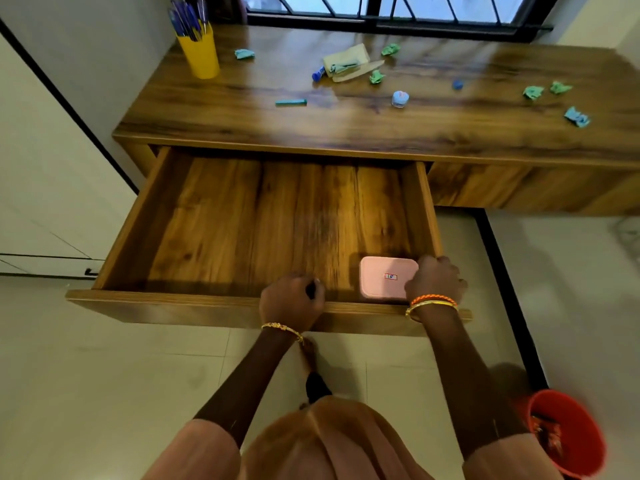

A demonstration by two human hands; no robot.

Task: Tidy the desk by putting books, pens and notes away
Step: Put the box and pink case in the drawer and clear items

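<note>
The wooden desk drawer point(214, 299) stands pulled far out. My left hand point(292, 301) grips its front edge near the middle, and a small dark object shows between the fingers. A pink flat box point(381, 278) lies in the drawer's front right corner, with my right hand point(434, 280) curled round its right side. On the desk top point(242, 109) stand a yellow cup of blue pens point(200, 53), a teal marker point(291, 102), a blue-capped pen point(318, 74), a beige pouch with a ruler point(348, 62) and several crumpled green and blue notes point(533, 92).
A small round blue container point(400, 98) and a blue cap point(458, 84) sit mid-desk. A red bucket point(568, 434) stands on the tiled floor at the lower right. A window with black bars point(381, 8) runs behind the desk, and a white wall is on the left.
</note>
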